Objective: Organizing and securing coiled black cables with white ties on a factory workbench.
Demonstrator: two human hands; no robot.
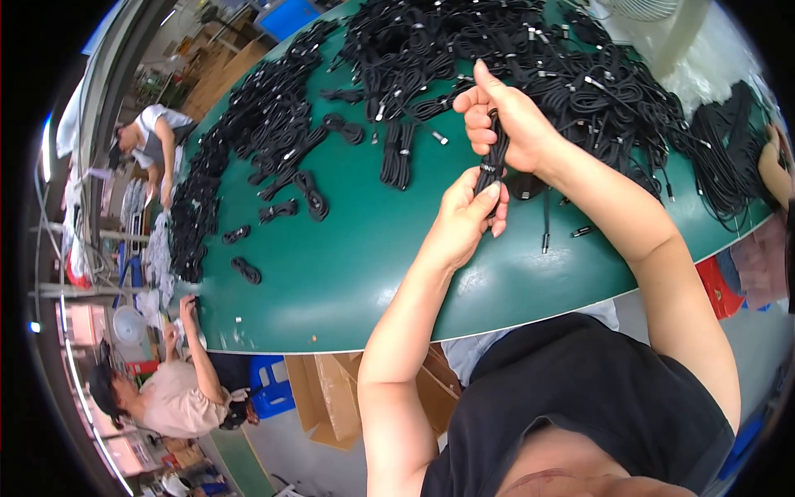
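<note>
The coiled black cable bundle stands upright between my two hands, above the near middle of the green worktop. My right hand is closed round its upper part, thumb raised, which seems to keep the loops gathered. My left hand pinches the lower end, fingers shut on the strands beside a small band. A loose black lead with a metal plug hangs from the bundle toward the near edge. Far behind lies a big heap of black cables, and finished coils trail away to the left.
</note>
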